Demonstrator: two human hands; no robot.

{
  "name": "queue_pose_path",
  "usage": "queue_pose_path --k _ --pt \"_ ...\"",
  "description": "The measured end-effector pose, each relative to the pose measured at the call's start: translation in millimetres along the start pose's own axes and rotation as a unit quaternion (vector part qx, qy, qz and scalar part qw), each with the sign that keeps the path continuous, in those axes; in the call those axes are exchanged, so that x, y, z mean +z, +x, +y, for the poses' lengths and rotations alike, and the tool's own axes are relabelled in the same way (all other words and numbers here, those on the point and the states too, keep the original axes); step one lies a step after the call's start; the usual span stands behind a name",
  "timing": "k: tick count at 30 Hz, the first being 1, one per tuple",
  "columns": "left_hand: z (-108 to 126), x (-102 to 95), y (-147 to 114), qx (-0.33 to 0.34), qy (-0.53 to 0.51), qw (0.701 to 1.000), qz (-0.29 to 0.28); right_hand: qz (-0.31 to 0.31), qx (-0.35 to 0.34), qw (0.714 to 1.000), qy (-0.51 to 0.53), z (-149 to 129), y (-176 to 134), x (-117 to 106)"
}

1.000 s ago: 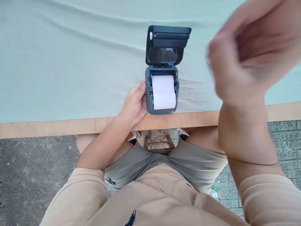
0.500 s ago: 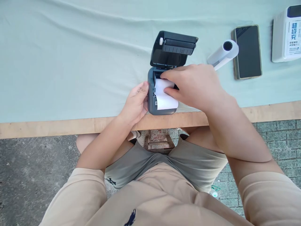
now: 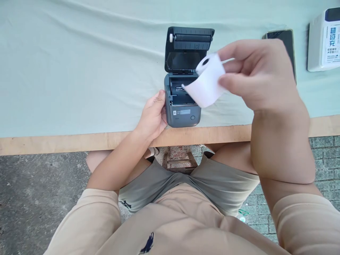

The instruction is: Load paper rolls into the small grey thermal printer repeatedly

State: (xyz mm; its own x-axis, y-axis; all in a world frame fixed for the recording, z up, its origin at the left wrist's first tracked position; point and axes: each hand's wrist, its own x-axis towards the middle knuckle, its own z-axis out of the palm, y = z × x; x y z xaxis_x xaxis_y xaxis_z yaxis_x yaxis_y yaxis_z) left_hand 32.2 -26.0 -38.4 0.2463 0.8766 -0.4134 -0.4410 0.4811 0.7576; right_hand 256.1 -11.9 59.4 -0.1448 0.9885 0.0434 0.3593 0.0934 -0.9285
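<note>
A dark grey portable label printer point(image 3: 182, 121) lies on the cloth near the table's front edge, its lid point(image 3: 189, 47) swung up and the paper bay exposed. Along its left side, my left hand point(image 3: 152, 115) grips the casing, thumb on the edge. Between the thumb and fingers of my right hand point(image 3: 259, 72) is a small white paper roll point(image 3: 208, 81), with a loose end curling out to the left. The roll is held above the bay's right side, apart from it.
A phone point(image 3: 281, 34) lies partly behind my right hand. Farther right stands a white box-shaped device point(image 3: 316, 42) with a printed label. Pale green cloth point(image 3: 79, 71) covers the table, whose wooden edge point(image 3: 66, 142) runs along the front.
My right hand has lifted the paper roll out of the printer, up and to the right. The bay now shows bare, and the hand hides the other white roll by the phone.
</note>
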Motion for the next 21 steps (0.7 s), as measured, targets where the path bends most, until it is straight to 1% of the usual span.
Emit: queue_pose_path --k 2,3,5,7,9,11,15,21 --pt "0 0.1 0 0.005 -0.001 1.0 -0.008 0.045 0.068 0.989 0.123 21 8 -14" --pt "1 0.7 -1 0.004 -0.001 1.0 -0.008 0.05 0.115 0.978 0.167 33 12 -21" --pt "2 2.6 -1 -0.002 0.001 1.0 0.001 -0.01 0.19 0.957 0.22 57 20 -36" --pt "4 4.2 -2 -0.008 0.003 1.0 0.011 -0.024 0.207 0.954 0.216 76 24 -47" --pt "4 4.7 -2 -0.009 0.004 1.0 0.014 -0.035 0.207 0.955 0.211 89 24 -51" --pt "4 4.1 -1 -0.009 0.005 1.0 0.018 -0.021 0.194 0.958 0.209 98 23 -47" --pt "4 2.7 -1 -0.007 0.003 1.0 0.023 0.042 0.171 0.966 0.189 102 22 -32" --pt "5 3.9 -2 -0.006 -0.001 1.0 0.022 0.067 0.146 0.976 0.149 110 21 -19"
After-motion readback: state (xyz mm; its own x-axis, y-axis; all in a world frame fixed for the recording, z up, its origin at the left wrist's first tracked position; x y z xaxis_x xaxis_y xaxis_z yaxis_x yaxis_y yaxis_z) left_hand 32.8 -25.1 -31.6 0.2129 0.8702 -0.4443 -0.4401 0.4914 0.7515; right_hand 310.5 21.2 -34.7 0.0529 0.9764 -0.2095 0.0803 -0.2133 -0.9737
